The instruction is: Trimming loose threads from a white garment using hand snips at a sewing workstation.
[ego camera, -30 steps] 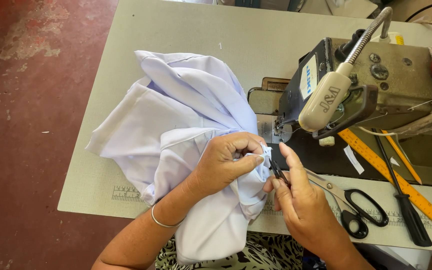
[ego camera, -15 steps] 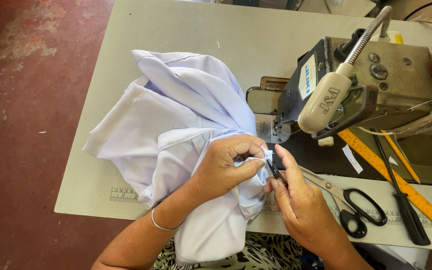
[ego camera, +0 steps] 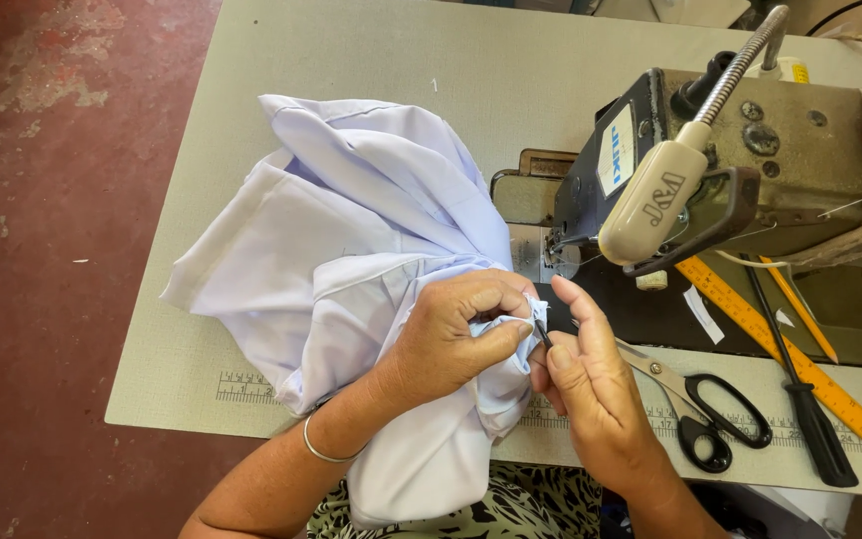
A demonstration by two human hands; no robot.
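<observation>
A pale lilac-white garment (ego camera: 351,230) lies bunched on the grey sewing table (ego camera: 371,60) and hangs over its front edge. My left hand (ego camera: 451,339), with a thin bangle on the wrist, pinches a fold of the garment at its right side. My right hand (ego camera: 591,394) sits just to the right, almost touching the left one. Its thumb and fingers hold a small dark pointed tool (ego camera: 543,332) whose tip is against the pinched fold. I cannot tell what kind of tool it is.
An industrial sewing machine (ego camera: 780,150) with a beige gooseneck lamp (ego camera: 655,200) stands at the right. In front of it lie black-handled scissors (ego camera: 705,409), an orange ruler (ego camera: 780,349) and a black screwdriver (ego camera: 805,409). A red floor (ego camera: 42,200) lies left of the table.
Both hands stay together at the same fold. My right fingers have shifted slightly against the cloth; the garment has barely moved.
</observation>
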